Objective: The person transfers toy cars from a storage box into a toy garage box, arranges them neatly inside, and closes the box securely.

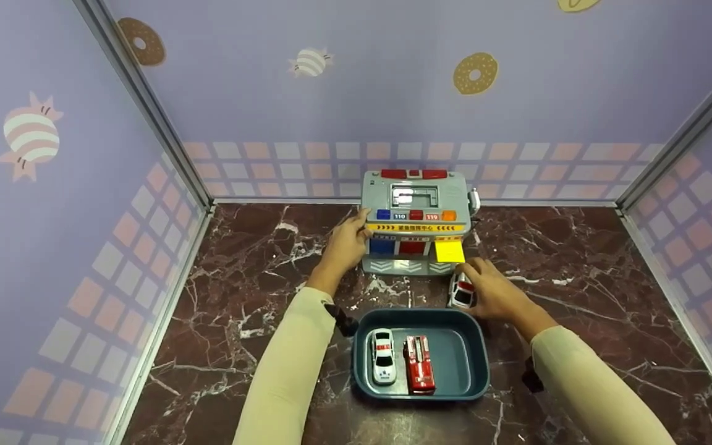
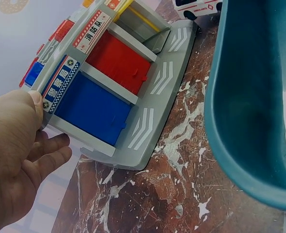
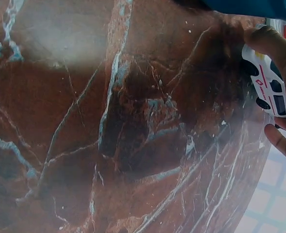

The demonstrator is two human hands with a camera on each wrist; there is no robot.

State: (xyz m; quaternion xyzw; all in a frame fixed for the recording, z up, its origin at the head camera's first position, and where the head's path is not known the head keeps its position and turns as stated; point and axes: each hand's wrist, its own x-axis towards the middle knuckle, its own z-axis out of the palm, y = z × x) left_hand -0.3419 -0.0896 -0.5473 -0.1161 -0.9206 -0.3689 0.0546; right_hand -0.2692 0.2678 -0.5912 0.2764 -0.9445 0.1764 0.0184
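Note:
A grey toy garage [image 1: 418,193] stands against the back wall, with a blue door [image 2: 93,104], a red door [image 2: 118,63] and a raised yellow door [image 1: 450,251]. My left hand [image 1: 347,242] holds the garage's left front corner, thumb on the front edge. The right hand [image 1: 493,289] grips a white toy ambulance [image 3: 266,80] with red stripes, thumb at one end and fingers at the other. That ambulance is in front of the garage's right bay, below the yellow door. In the head view the hand partly hides it.
A dark teal tray [image 1: 483,371] sits in front of the garage. Inside it lie a white toy police car [image 1: 384,356] and a red toy fire truck [image 1: 419,366]. Patterned lilac walls [image 1: 381,111] enclose the brown marbled tabletop [image 1: 257,309] at the back and both sides.

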